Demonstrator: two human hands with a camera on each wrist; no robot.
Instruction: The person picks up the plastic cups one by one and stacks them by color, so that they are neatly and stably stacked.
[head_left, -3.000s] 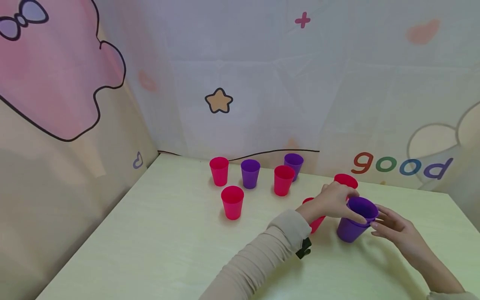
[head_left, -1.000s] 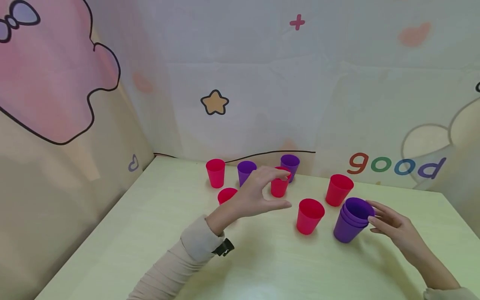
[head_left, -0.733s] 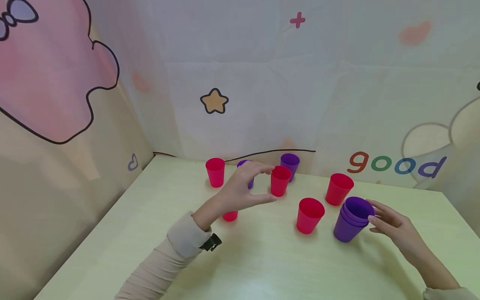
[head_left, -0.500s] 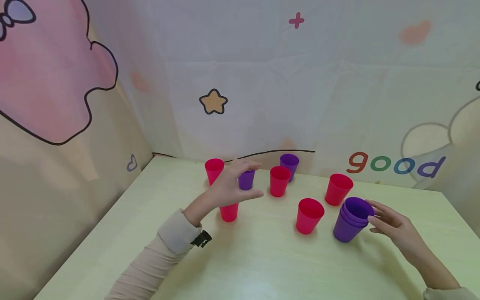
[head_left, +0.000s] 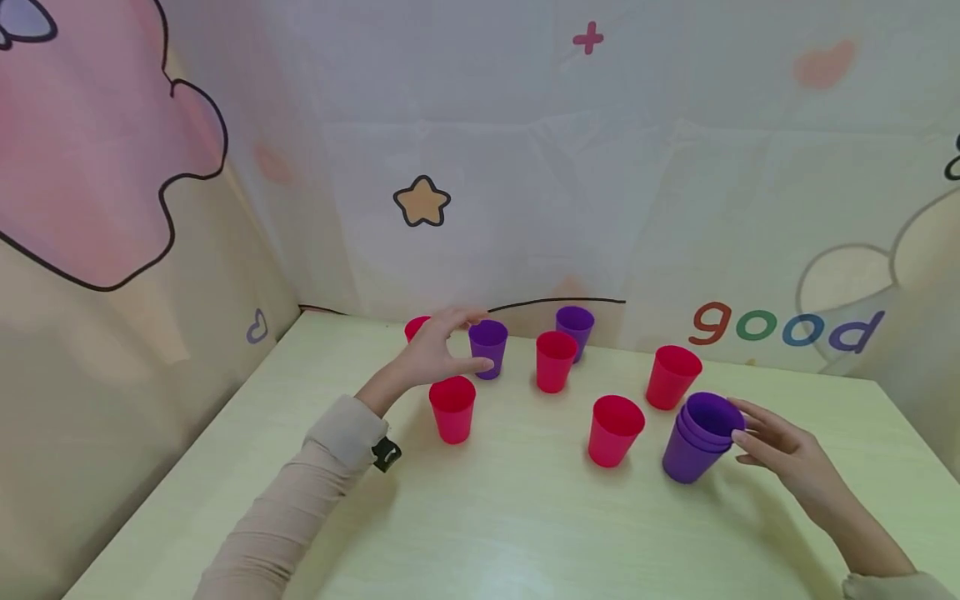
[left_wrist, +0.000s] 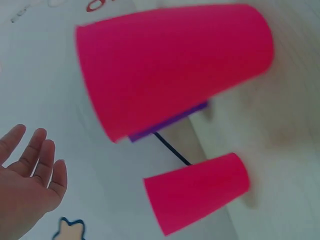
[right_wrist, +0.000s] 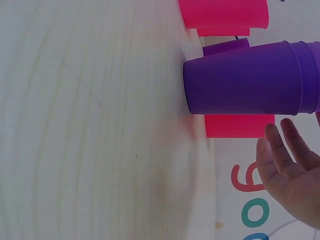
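My left hand (head_left: 431, 354) reaches over the left cups, thumb and fingers spread apart with nothing between them. Its thumb overlaps the side of a single purple cup (head_left: 491, 346) in the head view. Partly hidden behind this hand is a red cup (head_left: 415, 327), and below it stands another red cup (head_left: 452, 417). At the right, my right hand (head_left: 780, 446) loosely holds the rim of a stack of purple cups (head_left: 690, 458), thumb on the near side and index finger on the far side. The stack (right_wrist: 240, 82) stands upright on the table, several rims showing.
More red cups stand between the hands: one in the middle (head_left: 553, 371), one left of the stack (head_left: 611, 437) and one behind it (head_left: 672, 379). A purple cup (head_left: 576, 325) is at the back. A printed cloth (head_left: 510, 167) hangs behind the table (head_left: 480, 517).
My left hand has let go of a purple cup in the stack and swung left, open, to the single purple cup. My right hand has stayed at the stack.
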